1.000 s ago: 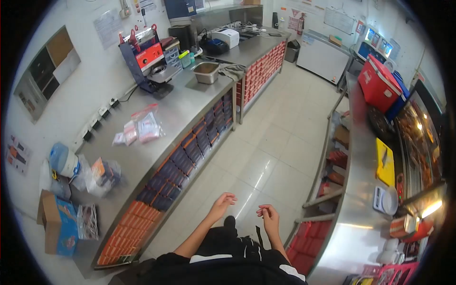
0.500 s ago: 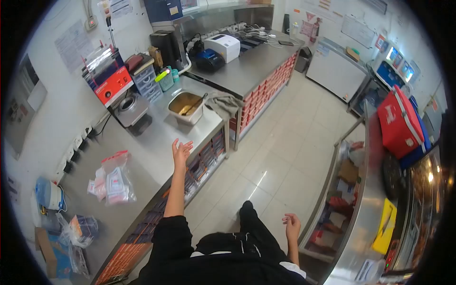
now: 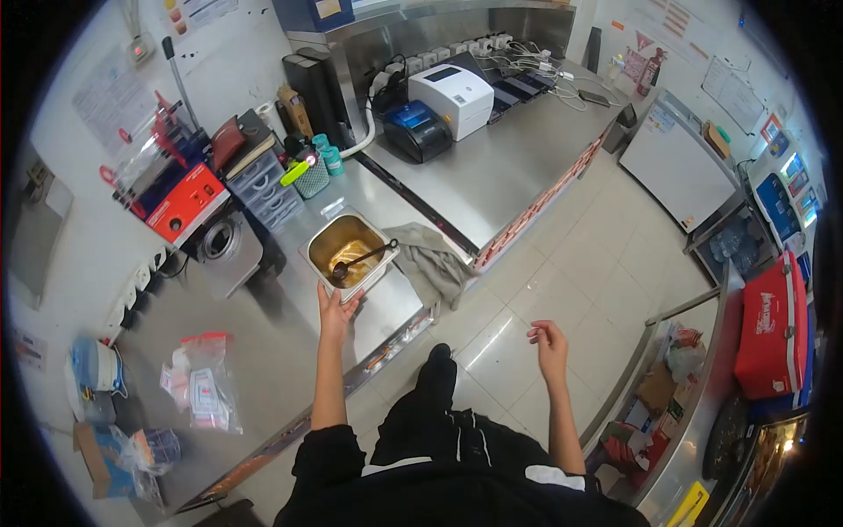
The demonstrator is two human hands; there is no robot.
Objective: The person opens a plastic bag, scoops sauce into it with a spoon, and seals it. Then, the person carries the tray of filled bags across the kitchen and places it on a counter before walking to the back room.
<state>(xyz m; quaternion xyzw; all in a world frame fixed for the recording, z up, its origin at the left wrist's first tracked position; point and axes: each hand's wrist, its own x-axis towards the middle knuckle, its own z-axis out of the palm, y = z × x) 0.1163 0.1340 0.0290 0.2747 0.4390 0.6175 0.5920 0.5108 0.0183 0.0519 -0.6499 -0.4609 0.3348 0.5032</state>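
A rectangular metal container [image 3: 313, 262] stands at the end of the steel counter, with some brown liquid in the bottom. A dark ladle [image 3: 367, 255] leans in it, its handle over the right rim. My left hand [image 3: 336, 309] is at the container's near wall, fingers apart and seeming to touch it. To the right of the container, a grey cloth [image 3: 430, 263] hangs over the counter edge. My right hand [image 3: 549, 341] hovers above the floor with loosely bent fingers and nothing in it.
A red-fronted sealing machine [image 3: 186, 202] and small drawers [image 3: 268, 200] stand behind on the left. A plastic bag [image 3: 211, 395] lies on the near counter. A white printer [image 3: 452, 98] sits on the far counter. Shelving with a red cooler box [image 3: 768, 334] lines the right side.
My left hand has moved forward to the container's near wall. I have stepped closer to the counter's end. My right hand has risen slightly and still holds nothing.
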